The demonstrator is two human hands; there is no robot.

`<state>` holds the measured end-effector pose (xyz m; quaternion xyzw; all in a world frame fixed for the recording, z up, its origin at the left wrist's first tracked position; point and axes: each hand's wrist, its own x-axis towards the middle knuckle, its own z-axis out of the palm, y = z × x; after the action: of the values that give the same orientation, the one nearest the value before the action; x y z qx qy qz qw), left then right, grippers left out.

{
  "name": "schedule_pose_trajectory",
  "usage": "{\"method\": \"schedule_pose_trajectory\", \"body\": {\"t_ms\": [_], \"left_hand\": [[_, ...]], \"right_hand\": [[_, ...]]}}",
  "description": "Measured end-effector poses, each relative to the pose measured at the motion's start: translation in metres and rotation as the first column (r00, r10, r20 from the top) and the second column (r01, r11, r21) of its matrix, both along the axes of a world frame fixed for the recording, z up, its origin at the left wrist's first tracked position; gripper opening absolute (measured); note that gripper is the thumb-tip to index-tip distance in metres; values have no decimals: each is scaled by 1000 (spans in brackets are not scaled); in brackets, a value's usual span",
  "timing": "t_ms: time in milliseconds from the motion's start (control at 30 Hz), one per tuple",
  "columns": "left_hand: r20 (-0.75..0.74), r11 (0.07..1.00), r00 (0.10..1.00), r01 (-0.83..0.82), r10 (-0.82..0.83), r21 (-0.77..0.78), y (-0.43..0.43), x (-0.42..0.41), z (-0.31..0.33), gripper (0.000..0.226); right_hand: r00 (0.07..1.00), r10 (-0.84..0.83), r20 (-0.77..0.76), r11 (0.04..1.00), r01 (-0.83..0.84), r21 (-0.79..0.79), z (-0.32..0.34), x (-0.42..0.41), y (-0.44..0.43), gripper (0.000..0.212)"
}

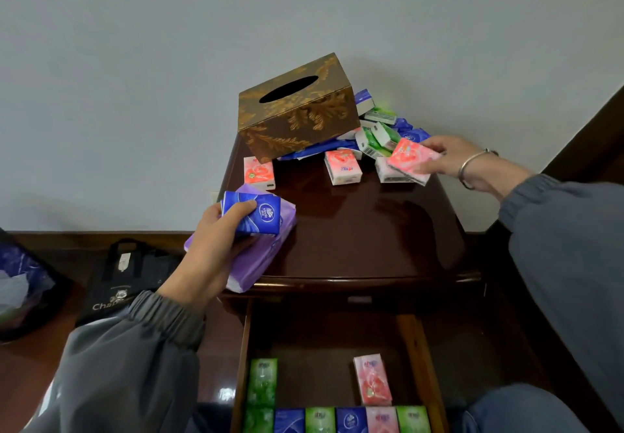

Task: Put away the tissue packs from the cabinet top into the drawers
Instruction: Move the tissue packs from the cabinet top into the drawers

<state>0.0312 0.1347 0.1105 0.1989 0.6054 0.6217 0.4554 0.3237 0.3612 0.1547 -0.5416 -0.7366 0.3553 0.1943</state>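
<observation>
My left hand (216,247) grips a blue tissue pack (258,215) pressed against a larger purple pack (260,253) at the front left corner of the dark wooden cabinet top (354,230). At the back right, my right hand (445,159) pinches a pink pack (412,159). Pink packs (342,166) (258,173) and a heap of green (378,135) and blue packs (410,132) lie near the back. Below, the open drawer (415,358) holds rows of green (262,382), blue (351,420) and pink packs (372,380).
A brown and gold tissue box (293,108) sits tilted on packs at the back of the cabinet top, close to the grey wall. On the floor to the left lie a black tote bag (128,277) and a dark bag (20,284). My knees flank the drawer.
</observation>
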Motion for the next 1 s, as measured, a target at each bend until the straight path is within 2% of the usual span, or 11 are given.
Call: {"method": "schedule_pose_trajectory", "body": {"t_ms": [133,267,500,700,733,833,900,933,1000], "left_hand": [[-2,1000,1000,17,-17,19,2,5,0,25],[-8,999,1000,23,-23,26,3,6,-1,25],[-4,998,999,47,-47,41,0,7,0,25],[18,997,998,55,-56,57,-1,6,-1,20],[19,997,998,58,-59,57,0,5,-1,20],[13,997,998,65,-66,49,0,5,-2,32],[11,997,998,63,-63,50,0,5,-2,38],[12,997,998,61,-61,50,0,5,-2,39],[9,997,998,55,-56,47,0,6,-2,39]], "right_hand": [[984,54,170,996,-41,-80,-9,-8,20,36],[966,91,242,993,-68,-101,-21,-12,25,33],[832,214,511,976,-202,-80,-13,-7,13,37],[819,296,491,954,-282,-105,-12,-3,-12,26],[849,294,439,956,-272,-114,-10,0,-14,22],[962,232,147,959,-200,-202,2,2,-18,9],[981,192,32,953,-178,-247,8,-6,-18,7],[980,193,39,952,-177,-251,7,-12,-17,9],[963,209,171,962,-171,-213,1,-24,-15,19]]}}
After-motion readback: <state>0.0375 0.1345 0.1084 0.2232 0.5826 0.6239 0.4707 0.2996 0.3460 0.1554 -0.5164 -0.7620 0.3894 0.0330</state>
